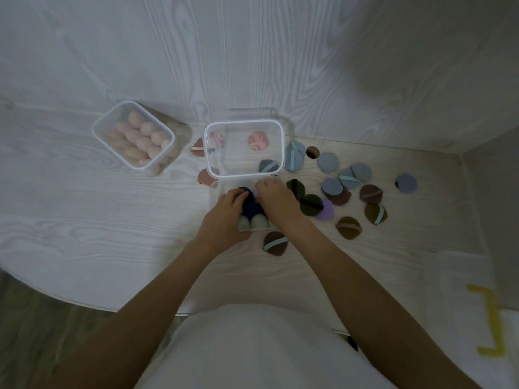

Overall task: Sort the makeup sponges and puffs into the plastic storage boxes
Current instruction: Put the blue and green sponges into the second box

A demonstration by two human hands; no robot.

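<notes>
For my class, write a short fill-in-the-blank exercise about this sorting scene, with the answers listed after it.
1. The left box is packed with ____-coloured sponges.
2. Both hands, left and right, are at the ____ of the three boxes.
3. The purple puff lies to the ____ of that box.

Answers: peach; nearest; right

Table: pale wood-grain surface with a smooth, matt finish. Left storage box: clear, glossy plastic with a whitish rim, holding peach sponges of smooth, matt foam. Middle storage box: the same transparent plastic, its walls faintly reflective. Loose puffs: soft, matt, velvety cloth in grey-blue, brown, olive and lilac, each crossed by a smooth ribbon strap. Marbled pink puffs inside the middle box look slightly smoother. Person's garment: plain white matt cloth.
</notes>
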